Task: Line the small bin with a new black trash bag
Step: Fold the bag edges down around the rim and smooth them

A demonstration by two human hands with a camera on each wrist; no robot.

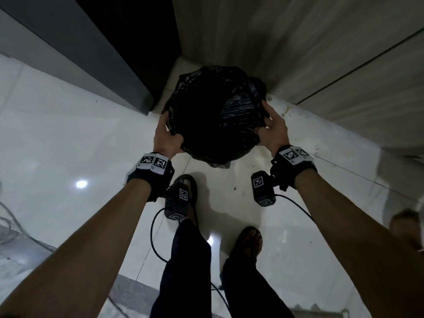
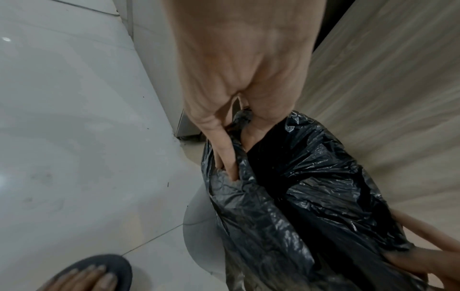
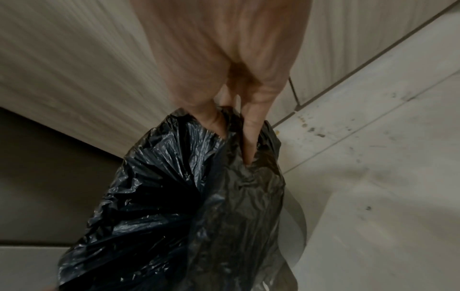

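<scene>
A crinkled black trash bag (image 1: pixel 215 111) sits open-mouthed over a small grey bin standing in the floor corner. Only a sliver of the bin wall (image 2: pixel 199 236) shows below the plastic; the same grey bin wall (image 3: pixel 295 226) peeks out in the right wrist view. My left hand (image 1: pixel 166 131) grips the bag's left edge, fingers (image 2: pixel 225 149) curled over the black bag (image 2: pixel 298 196). My right hand (image 1: pixel 273 125) grips the right edge, fingers (image 3: pixel 248 145) hooked into the bag (image 3: pixel 174 196). The bin's inside is dark and hidden.
A beige striped wall (image 1: pixel 298 42) runs behind and to the right of the bin. A dark cabinet (image 1: pixel 114 53) stands at the left. My sandalled feet (image 1: pixel 247 244) stand on the glossy white tile floor (image 1: pixel 57 134) just in front. Cables (image 1: pixel 158 237) trail by my legs.
</scene>
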